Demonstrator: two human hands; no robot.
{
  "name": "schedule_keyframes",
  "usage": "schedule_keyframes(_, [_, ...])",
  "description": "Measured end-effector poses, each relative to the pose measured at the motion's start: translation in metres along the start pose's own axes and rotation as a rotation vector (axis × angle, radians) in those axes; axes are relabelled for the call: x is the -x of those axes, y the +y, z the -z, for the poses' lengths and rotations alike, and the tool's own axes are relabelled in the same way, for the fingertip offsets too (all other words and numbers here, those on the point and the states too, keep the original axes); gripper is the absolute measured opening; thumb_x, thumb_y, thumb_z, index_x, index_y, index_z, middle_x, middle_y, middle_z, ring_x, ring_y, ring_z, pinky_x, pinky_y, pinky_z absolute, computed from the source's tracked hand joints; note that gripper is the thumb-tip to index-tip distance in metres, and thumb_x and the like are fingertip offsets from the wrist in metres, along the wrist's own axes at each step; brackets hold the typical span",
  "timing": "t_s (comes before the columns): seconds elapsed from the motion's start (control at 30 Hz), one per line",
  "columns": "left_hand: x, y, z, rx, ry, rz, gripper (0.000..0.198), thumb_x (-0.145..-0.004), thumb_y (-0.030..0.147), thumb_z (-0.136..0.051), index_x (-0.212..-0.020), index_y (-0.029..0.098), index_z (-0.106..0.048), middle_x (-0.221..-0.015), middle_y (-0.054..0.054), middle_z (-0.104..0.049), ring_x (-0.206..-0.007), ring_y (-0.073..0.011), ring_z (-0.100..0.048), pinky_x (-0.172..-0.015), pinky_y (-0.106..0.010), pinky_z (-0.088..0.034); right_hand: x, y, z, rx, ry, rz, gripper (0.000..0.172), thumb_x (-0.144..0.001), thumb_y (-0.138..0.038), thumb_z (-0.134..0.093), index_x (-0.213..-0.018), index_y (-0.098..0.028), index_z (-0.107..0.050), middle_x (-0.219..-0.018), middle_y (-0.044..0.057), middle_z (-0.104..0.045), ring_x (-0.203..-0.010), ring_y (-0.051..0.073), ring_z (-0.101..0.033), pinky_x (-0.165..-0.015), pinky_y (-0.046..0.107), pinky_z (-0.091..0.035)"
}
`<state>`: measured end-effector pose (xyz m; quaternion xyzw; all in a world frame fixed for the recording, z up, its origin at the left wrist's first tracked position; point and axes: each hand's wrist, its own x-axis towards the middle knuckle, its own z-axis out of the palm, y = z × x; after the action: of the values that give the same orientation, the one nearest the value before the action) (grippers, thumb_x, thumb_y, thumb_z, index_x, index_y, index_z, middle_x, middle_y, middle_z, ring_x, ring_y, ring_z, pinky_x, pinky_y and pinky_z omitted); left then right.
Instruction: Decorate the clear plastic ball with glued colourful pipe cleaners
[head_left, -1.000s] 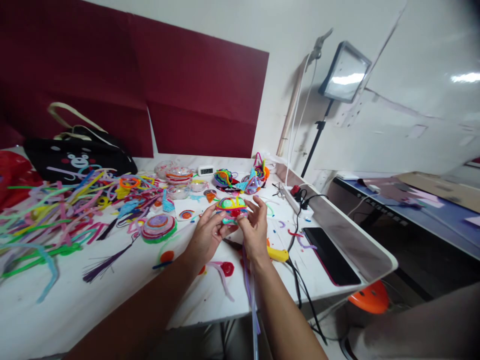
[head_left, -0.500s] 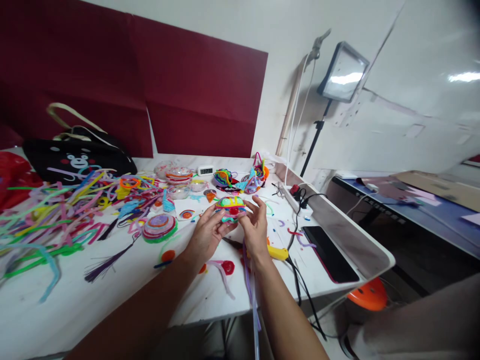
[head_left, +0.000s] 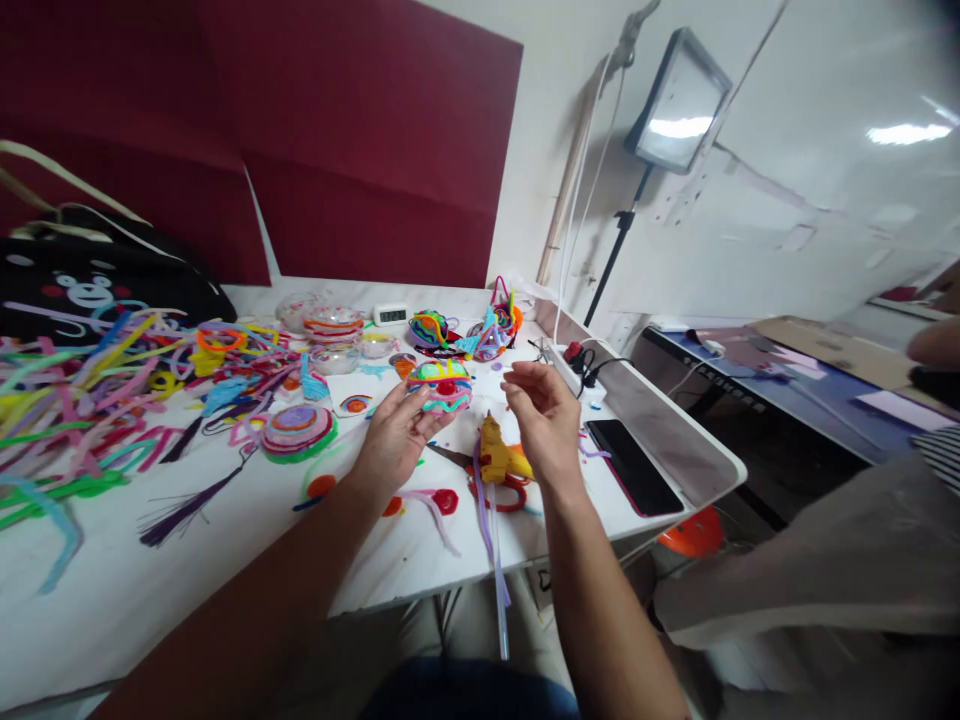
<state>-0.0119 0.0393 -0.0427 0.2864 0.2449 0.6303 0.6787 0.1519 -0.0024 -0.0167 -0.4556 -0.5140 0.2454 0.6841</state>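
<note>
My left hand (head_left: 394, 435) is closed on a rounded, multicoloured pipe-cleaner ornament (head_left: 441, 386), with green, yellow, red and turquoise strands. To the right, my right hand (head_left: 546, 408) is apart from the ornament; its fingers are bent, with a gap between thumb and forefinger, and nothing shows in it. Between my forearms a yellow hot glue gun (head_left: 493, 450) lies on the table, a long clear glue stick (head_left: 502, 620) sticking out past the edge. Scissors with orange handles (head_left: 510, 495) lie partly under it.
Loose pipe cleaners (head_left: 82, 400) are heaped at left, near a coiled pink and purple disc (head_left: 298, 430) and a purple tassel (head_left: 191, 500). Clear bowls (head_left: 334, 357) and finished pieces stand along the wall. A phone (head_left: 634, 467) and power strip (head_left: 581, 380) are at right. Another person's sleeve shows far right.
My right hand has let go of the ornament and moved right, uncovering the glue gun and scissors. My left hand still holds the ornament. The view has shifted, and a person appears at far right.
</note>
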Motion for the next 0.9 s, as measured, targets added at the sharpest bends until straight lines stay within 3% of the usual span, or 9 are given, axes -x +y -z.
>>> schedule_keyframes(0.2, [0.000,0.002,-0.004,0.022,0.058,-0.003,0.025,-0.071,0.007,-0.077,-0.080,0.018,-0.056,-0.058,0.010,-0.056,-0.041,-0.0028,-0.045,-0.072,-0.034,-0.064,0.039,-0.017,0.049,0.567,-0.603,-0.051,0.010,-0.087,-0.019,-0.055,-0.090,-0.019,-0.065,-0.080,0.002,-0.069,-0.072,0.016,-0.064,-0.067,0.027,-0.045])
schedule_keyframes(0.3, [-0.001,0.002,-0.002,0.023,0.051,-0.010,0.023,-0.072,0.007,-0.076,-0.078,0.018,-0.056,-0.057,0.010,-0.055,-0.040,-0.0025,-0.043,-0.072,-0.034,-0.064,0.062,-0.016,0.052,0.812,-0.701,-0.074,0.020,-0.088,-0.023,-0.059,-0.107,-0.018,-0.063,-0.086,0.004,-0.071,-0.076,0.020,-0.066,-0.067,0.029,-0.042])
schedule_keyframes(0.4, [-0.003,0.000,0.001,0.017,0.022,-0.021,0.021,-0.073,0.008,-0.075,-0.081,0.018,-0.059,-0.058,0.010,-0.055,-0.039,-0.0019,-0.042,-0.074,-0.033,-0.064,0.075,-0.012,0.046,0.930,-0.727,-0.088,0.033,-0.086,-0.020,-0.059,-0.119,-0.017,-0.057,-0.092,0.007,-0.072,-0.080,0.022,-0.067,-0.067,0.029,-0.041])
schedule_keyframes(0.7, [-0.002,0.003,-0.005,0.014,0.123,-0.010,0.021,-0.075,0.004,-0.071,-0.082,0.019,-0.057,-0.055,0.010,-0.055,-0.040,-0.0039,-0.046,-0.074,-0.036,-0.064,0.077,-0.006,0.040,1.158,-0.691,-0.126,0.039,-0.085,-0.021,-0.054,-0.124,-0.017,-0.051,-0.087,0.007,-0.076,-0.077,0.026,-0.072,-0.060,0.030,-0.035])
schedule_keyframes(0.9, [-0.004,0.001,-0.002,0.004,0.081,-0.018,0.021,-0.073,0.006,-0.073,-0.083,0.019,-0.059,-0.066,0.006,-0.063,-0.050,-0.0068,-0.058,-0.071,-0.032,-0.064,0.077,-0.005,0.049,1.295,-0.512,-0.023,0.029,-0.086,-0.016,-0.051,-0.113,-0.020,-0.056,-0.087,0.007,-0.073,-0.072,0.023,-0.069,-0.058,0.029,-0.035])
